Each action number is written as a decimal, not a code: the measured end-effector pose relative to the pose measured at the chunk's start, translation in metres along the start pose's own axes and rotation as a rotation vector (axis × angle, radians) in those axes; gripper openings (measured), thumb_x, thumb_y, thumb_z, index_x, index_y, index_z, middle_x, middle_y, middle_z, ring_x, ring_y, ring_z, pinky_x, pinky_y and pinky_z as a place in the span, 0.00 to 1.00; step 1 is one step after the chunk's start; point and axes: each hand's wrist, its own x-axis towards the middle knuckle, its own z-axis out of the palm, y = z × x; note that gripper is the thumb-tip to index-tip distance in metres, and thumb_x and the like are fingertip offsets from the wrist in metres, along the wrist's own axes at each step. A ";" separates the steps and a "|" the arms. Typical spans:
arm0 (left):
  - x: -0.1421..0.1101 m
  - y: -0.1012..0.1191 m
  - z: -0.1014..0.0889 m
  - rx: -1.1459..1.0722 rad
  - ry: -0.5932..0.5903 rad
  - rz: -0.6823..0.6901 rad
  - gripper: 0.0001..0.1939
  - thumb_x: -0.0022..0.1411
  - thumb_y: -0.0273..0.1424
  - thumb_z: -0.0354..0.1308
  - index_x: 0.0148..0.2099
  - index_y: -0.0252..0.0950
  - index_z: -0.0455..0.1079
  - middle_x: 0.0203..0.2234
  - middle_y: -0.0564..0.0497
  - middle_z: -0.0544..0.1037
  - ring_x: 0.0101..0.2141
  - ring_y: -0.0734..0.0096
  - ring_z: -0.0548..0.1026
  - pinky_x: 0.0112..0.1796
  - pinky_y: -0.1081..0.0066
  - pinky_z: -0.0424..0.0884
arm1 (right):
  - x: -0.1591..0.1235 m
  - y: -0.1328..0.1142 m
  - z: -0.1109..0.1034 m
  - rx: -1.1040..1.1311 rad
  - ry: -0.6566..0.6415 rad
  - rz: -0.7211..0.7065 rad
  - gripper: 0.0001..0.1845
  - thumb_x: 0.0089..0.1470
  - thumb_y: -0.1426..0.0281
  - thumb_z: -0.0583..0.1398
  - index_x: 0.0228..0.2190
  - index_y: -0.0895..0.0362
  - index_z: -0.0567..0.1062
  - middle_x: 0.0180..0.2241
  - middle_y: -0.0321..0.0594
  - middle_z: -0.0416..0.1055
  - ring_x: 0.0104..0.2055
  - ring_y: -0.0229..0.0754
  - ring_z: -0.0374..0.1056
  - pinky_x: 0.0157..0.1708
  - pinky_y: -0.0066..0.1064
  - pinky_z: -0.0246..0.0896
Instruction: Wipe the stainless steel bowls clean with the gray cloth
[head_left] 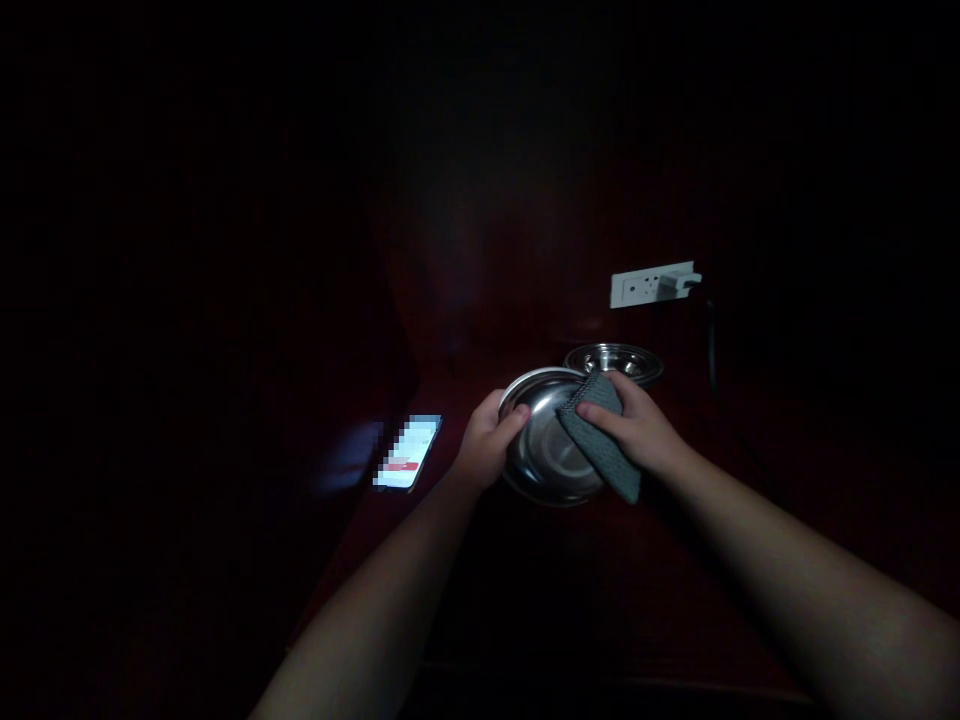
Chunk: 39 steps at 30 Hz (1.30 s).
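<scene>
A shiny metal bowl (551, 445) is held up in front of me, tilted so that its inside faces me. My left hand (491, 437) grips its left rim, with the thumb over the edge and the other fingers hidden behind. Bunched in my right hand (634, 420) is a grey-green cloth (600, 440), which lies over the bowl's right rim and hangs down past it. The right thumb presses on the cloth; the remaining fingers are mostly out of sight. Just behind the bowl sits a second metal dish (645, 362), partly covered by my right hand and the cloth.
A lit phone (409, 455) lies on the dark red table (675, 600) left of my hands. On the wall behind is a white socket panel (637, 288) with a plug (679, 285) in it, and a dark cable (712, 345) hangs nearby. Surroundings are very dark.
</scene>
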 end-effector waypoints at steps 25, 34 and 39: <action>-0.001 -0.010 -0.001 -0.248 -0.052 -0.051 0.22 0.53 0.40 0.58 0.49 0.35 0.64 0.41 0.47 0.71 0.41 0.64 0.70 0.40 0.68 0.65 | 0.006 0.009 0.004 0.142 0.164 0.150 0.23 0.44 0.51 0.60 0.36 0.56 0.71 0.33 0.40 0.72 0.34 0.45 0.67 0.36 0.37 0.62; 0.001 -0.007 -0.004 -0.120 -0.049 -0.015 0.17 0.57 0.39 0.54 0.44 0.33 0.66 0.36 0.48 0.72 0.37 0.67 0.69 0.39 0.69 0.64 | 0.004 0.004 0.005 0.085 0.088 0.181 0.23 0.43 0.52 0.61 0.35 0.57 0.70 0.33 0.41 0.71 0.35 0.45 0.67 0.36 0.37 0.62; 0.001 -0.005 -0.003 -0.094 -0.061 -0.013 0.17 0.56 0.39 0.55 0.43 0.33 0.67 0.36 0.48 0.73 0.36 0.68 0.70 0.38 0.69 0.64 | 0.003 0.004 0.004 0.066 0.056 0.151 0.23 0.43 0.53 0.61 0.36 0.57 0.70 0.34 0.40 0.71 0.36 0.45 0.67 0.37 0.38 0.62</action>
